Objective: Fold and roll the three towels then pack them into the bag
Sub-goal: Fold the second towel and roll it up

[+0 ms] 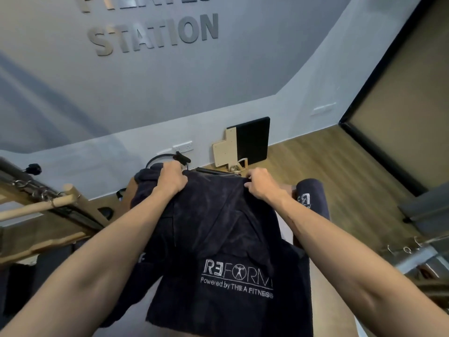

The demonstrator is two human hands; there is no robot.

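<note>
Wall (243,69) — "STATION"; towel (218,227) — "REFORM", "Powered by THE A FITNESS".

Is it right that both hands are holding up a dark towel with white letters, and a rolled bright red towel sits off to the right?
Almost. The head view shows the left hand and right hand gripping the top edge of the dark navy cloth towel with white lettering, but the rolled towel to the right is dark navy too, not bright red.

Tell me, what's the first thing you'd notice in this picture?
A big dark towel with white writing hangs in the middle, held up by its top edge in the left hand and the right hand. Big silver letters spelling STATION sit high on the grey wall. A rolled towel lies just right of the right hand.
</note>
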